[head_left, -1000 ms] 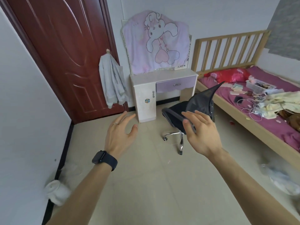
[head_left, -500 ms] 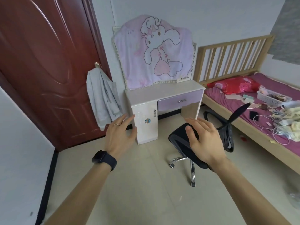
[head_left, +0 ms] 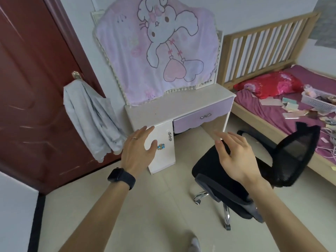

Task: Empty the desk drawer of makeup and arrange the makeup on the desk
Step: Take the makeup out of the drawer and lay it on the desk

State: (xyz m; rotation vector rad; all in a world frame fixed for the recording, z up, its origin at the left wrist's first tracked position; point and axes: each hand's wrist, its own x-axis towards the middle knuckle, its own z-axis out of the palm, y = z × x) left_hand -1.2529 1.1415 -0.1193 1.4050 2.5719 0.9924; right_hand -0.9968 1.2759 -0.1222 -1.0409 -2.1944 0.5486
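Your left hand [head_left: 138,148], with a ring and a dark watch [head_left: 121,177], and your right hand [head_left: 234,153]: both raised before you, fingers loosely spread, holding nothing. Beyond them: a white desk [head_left: 174,104] against the wall, its purple drawer [head_left: 203,115] closed under the right of the top, contents hidden. A black mesh chair [head_left: 291,157] stands between desk and bed [head_left: 272,110]; a rabbit-print cloth [head_left: 160,51] drapes the desk's back.

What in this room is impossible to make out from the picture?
Head view, purple drawer: its shut front hides any makeup inside.
Head view, rabbit cloth: it covers whatever stands behind the desk.
Head view, white basket on the bed: contents too small, cut by the right edge.
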